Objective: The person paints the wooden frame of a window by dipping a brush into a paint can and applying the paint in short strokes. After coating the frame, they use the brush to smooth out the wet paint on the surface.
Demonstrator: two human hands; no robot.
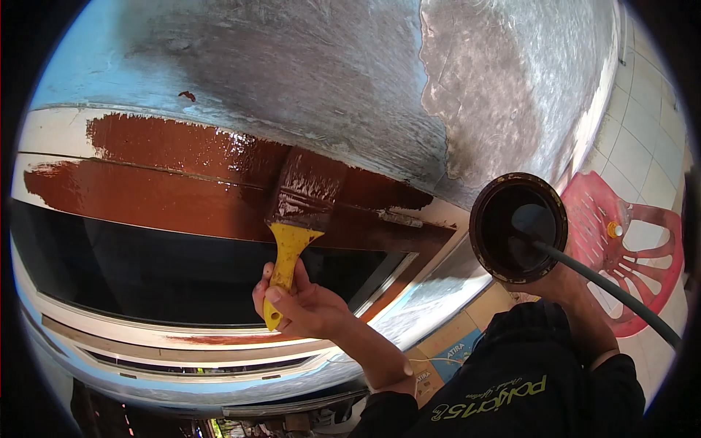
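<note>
My left hand is wrapped around the yellow handle of a wide paintbrush. Its bristles, loaded with dark brown paint, press on the wooden frame above a dark window pane. Wet reddish-brown paint covers much of that frame, while its left end shows cream white. My right hand holds a round paint can from beneath and the side, its fingers mostly hidden. Dark liquid paint shows inside the can. A dark grey rod or hose reaches from the right into its opening.
Above the frame is a grey and blue wall with a rough patch. A red plastic chair stands on pale floor tiles at right, with a small yellow-and-white object on it. Printed cardboard lies below, near the wall. The window pane is close under my left hand.
</note>
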